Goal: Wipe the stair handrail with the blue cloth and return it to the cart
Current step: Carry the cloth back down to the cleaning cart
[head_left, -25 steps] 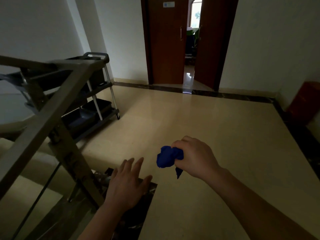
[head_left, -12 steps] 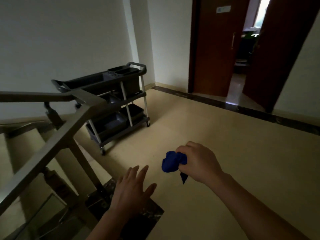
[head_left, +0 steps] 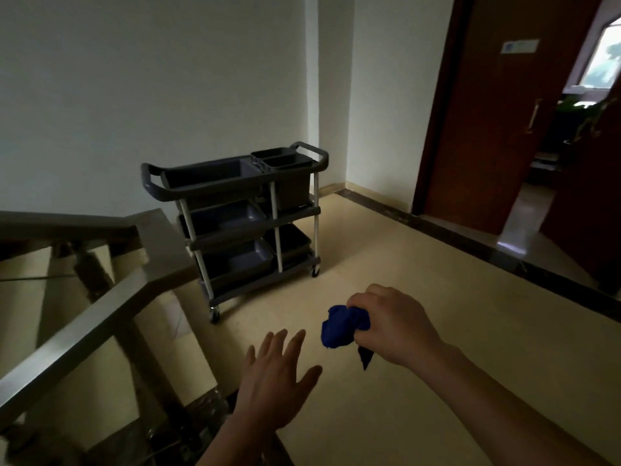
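The right fingers point(head_left: 364, 297) are curled tight round the cloth point(head_left: 339, 327), which is bunched into a blue wad bulging out at the 9 o'clock side of the right hand point(head_left: 393, 326), with a dark corner hanging down at 6 o'clock below the palm. The left fingers point(head_left: 280, 344) are straight and slightly spread, the thumb out to the side, holding and touching nothing; the left hand point(head_left: 272, 378) hangs palm down at 7 o'clock from the cloth, near it but apart. Both forearms reach in from the bottom edge over the pale floor point(head_left: 437, 381). At 11 o'clock from the hands, well apart from the cloth, the cart point(head_left: 235, 210) stands on castors against the wall point(head_left: 151, 79), a grey three-shelf frame with bins on top and trays on the lower shelves. At 9 o'clock the handrail point(head_left: 100, 317) slopes down along the stairs, its corner just in front of the cart. At 1 o'clock a brown door point(head_left: 487, 112) stands open.
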